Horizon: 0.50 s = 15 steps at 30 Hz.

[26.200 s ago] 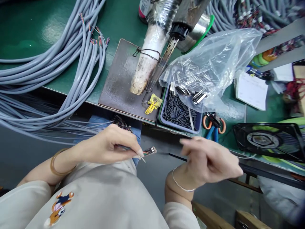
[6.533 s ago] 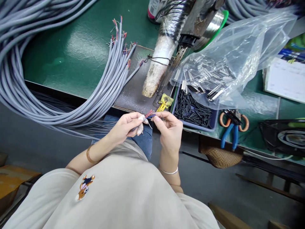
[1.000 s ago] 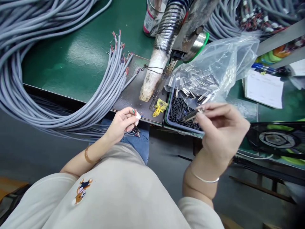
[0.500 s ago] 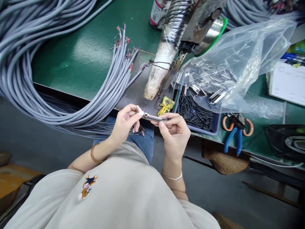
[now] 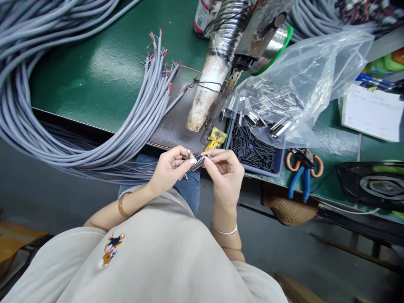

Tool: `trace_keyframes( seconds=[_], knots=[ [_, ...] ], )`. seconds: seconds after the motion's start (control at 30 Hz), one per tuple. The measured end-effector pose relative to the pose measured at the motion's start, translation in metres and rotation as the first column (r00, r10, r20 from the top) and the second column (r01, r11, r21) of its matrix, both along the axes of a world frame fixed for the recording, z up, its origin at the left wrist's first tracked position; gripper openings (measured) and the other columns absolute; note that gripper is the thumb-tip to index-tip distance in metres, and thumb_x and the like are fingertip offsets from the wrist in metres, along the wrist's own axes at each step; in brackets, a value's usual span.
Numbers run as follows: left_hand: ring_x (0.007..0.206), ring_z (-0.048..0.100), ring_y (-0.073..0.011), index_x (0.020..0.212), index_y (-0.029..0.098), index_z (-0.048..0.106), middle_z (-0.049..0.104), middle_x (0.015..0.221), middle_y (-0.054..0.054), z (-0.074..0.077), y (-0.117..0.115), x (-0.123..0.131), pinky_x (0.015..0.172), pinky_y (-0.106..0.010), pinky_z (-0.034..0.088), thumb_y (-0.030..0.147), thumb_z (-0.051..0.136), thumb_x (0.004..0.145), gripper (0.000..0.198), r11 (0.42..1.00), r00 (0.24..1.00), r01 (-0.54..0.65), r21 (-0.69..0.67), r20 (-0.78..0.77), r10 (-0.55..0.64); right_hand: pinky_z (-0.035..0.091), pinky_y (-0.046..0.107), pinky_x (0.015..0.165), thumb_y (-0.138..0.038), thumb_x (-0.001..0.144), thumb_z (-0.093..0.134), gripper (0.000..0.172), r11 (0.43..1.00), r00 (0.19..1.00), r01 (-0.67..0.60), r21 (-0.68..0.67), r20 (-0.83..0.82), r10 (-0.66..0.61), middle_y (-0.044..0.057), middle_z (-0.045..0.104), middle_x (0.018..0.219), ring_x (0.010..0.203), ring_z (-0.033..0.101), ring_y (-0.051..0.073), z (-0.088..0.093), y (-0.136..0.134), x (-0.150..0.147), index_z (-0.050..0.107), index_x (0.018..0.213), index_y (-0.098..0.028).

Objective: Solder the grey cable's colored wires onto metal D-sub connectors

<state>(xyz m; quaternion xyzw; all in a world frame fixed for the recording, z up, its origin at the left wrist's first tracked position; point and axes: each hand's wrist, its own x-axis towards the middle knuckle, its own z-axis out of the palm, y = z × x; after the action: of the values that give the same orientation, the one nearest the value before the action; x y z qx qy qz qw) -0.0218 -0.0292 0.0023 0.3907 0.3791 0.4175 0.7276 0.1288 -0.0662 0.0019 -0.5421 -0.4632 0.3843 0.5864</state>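
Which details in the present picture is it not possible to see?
All in the head view:
Whether the wires touch the connector: too small, left hand in the way.
Writing on the paper: too small and faint.
Fan: right side cut off by the picture edge.
Tray: far side mostly covered by the bag.

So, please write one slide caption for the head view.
Two hands hold a connector and coloured wires by a green bench bearing grey cables.
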Motion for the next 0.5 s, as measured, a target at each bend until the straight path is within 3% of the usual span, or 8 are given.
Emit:
trace_keyframes(
  seconds=[0.13, 0.27, 0.33, 0.4, 0.47, 0.5],
  knots=[
    [0.040, 0.047, -0.0013, 0.082, 0.015, 0.061, 0.063, 0.068, 0.003, -0.004, 0.002, -0.006, 0.037, -0.015, 0.033, 0.040, 0.084, 0.078, 0.034, 0.992, 0.991, 0.118, -0.041, 0.061, -0.116, 0.062, 0.029, 0.081, -0.023, 0.089, 0.074, 0.016, 0.997, 0.994, -0.080, -0.020, -0.071, 0.078, 0.000, 0.074, 0.092, 0.094, 0.076, 0.017, 0.004, 0.002, 0.013, 0.061, 0.081, -0.024],
    [0.038, 0.048, -0.0031, 0.081, 0.013, 0.067, 0.066, 0.065, 0.001, -0.009, 0.007, -0.015, 0.037, -0.016, 0.035, 0.040, 0.089, 0.072, 0.036, 0.904, 0.912, 0.405, -0.137, 0.136, -0.388, 0.062, 0.029, 0.078, -0.022, 0.086, 0.077, 0.017, 0.957, 0.960, -0.276, -0.090, 0.010, 0.278, 0.001, 0.077, 0.090, 0.089, 0.077, 0.017, 0.015, 0.001, 0.021, 0.063, 0.076, -0.022],
    [0.037, 0.049, -0.0039, 0.080, 0.012, 0.068, 0.066, 0.062, 0.001, -0.010, 0.008, -0.017, 0.037, -0.017, 0.035, 0.037, 0.091, 0.069, 0.036, 0.878, 0.890, 0.449, -0.164, 0.170, -0.423, 0.063, 0.028, 0.075, -0.022, 0.085, 0.078, 0.017, 0.936, 0.937, -0.333, -0.113, 0.075, 0.342, 0.002, 0.078, 0.090, 0.085, 0.077, 0.016, 0.018, 0.001, 0.020, 0.064, 0.075, -0.022],
    [0.037, 0.049, -0.0035, 0.080, 0.012, 0.069, 0.070, 0.066, -0.001, -0.010, 0.008, -0.017, 0.036, -0.017, 0.035, 0.035, 0.091, 0.068, 0.034, 0.894, 0.900, 0.417, -0.163, 0.208, -0.382, 0.063, 0.030, 0.077, -0.023, 0.087, 0.076, 0.013, 0.963, 0.951, -0.254, -0.088, 0.156, 0.265, 0.003, 0.079, 0.094, 0.087, 0.077, 0.017, 0.018, 0.000, 0.016, 0.067, 0.078, -0.022],
    [0.036, 0.047, -0.0023, 0.079, 0.013, 0.068, 0.076, 0.076, -0.004, -0.009, 0.008, -0.015, 0.034, -0.017, 0.034, 0.034, 0.090, 0.071, 0.032, 0.930, 0.927, 0.331, -0.161, 0.240, -0.288, 0.063, 0.029, 0.073, -0.025, 0.092, 0.072, 0.004, 0.999, 0.968, -0.026, 0.032, 0.249, 0.017, 0.002, 0.078, 0.094, 0.083, 0.077, 0.016, 0.013, -0.002, 0.010, 0.069, 0.089, -0.023],
    [0.035, 0.047, -0.0018, 0.078, 0.013, 0.067, 0.078, 0.082, -0.006, -0.008, 0.009, -0.014, 0.034, -0.017, 0.034, 0.034, 0.089, 0.071, 0.031, 0.947, 0.941, 0.274, -0.169, 0.248, -0.228, 0.061, 0.027, 0.066, -0.026, 0.093, 0.069, 0.002, 0.985, 0.947, 0.117, 0.124, 0.285, -0.149, 0.000, 0.077, 0.090, 0.075, 0.075, 0.014, 0.010, -0.004, 0.008, 0.070, 0.093, -0.024]
  ],
)
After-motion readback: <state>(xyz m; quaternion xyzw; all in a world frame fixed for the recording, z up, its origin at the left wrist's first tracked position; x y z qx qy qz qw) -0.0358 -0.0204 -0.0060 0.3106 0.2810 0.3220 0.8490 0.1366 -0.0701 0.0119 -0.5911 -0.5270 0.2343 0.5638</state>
